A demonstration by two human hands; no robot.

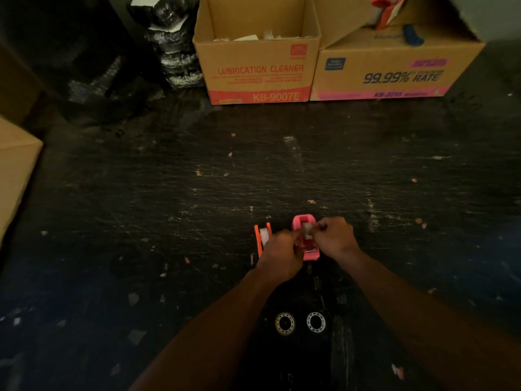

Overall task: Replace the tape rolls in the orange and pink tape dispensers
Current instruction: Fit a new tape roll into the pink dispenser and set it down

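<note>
A pink tape dispenser stands on the dark floor, its cutter end toward me. A whitish tape roll sits in its slot, pinched from both sides by my left hand and my right hand. Just left of it is the orange tape dispenser, holding a white roll, partly hidden by my left hand. Two white ring-shaped tape cores lie flat on the floor nearer to me, between my forearms.
Two open cardboard boxes stand at the back, black wrapped bundles to their left. Another carton sits at the left edge. The scuffed floor is littered with small paper scraps.
</note>
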